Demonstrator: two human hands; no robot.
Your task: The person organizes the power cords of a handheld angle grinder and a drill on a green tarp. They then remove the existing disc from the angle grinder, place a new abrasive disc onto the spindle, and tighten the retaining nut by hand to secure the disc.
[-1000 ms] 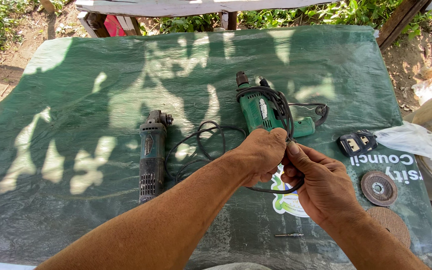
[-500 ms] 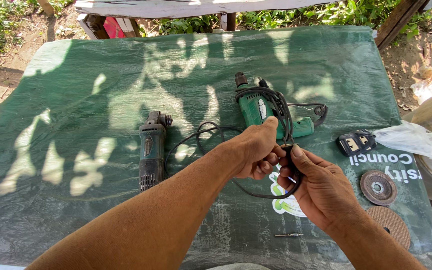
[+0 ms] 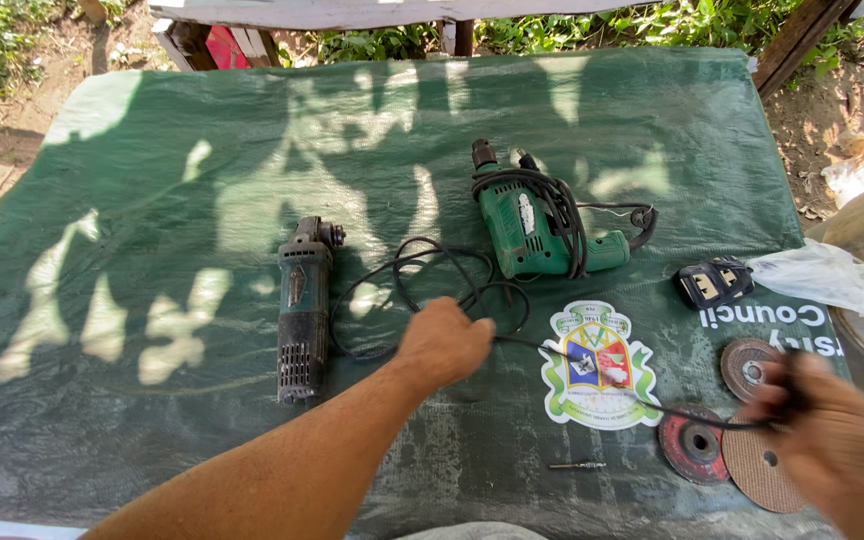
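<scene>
My left hand (image 3: 444, 343) grips the black power cord (image 3: 592, 372) near the middle of the green tarp (image 3: 152, 200). My right hand (image 3: 837, 440), blurred at the lower right, holds the same cord's far end, and the cord stretches taut between my two hands. The rest of the cord loops back to a dark angle grinder (image 3: 302, 308) lying left of my left hand. A green electric drill (image 3: 532, 225) with its own cord wound round it lies beyond my hands.
Three grinding discs (image 3: 747, 365) lie at the lower right under my right hand. A black plug adapter (image 3: 714, 282) and a white plastic bag (image 3: 827, 275) sit at the right edge. A small drill bit (image 3: 577, 465) lies near the front.
My hands were together by the drill holding the cord. Now they have pulled apart, the right hand swinging out to the lower right, drawing the cord straight.
</scene>
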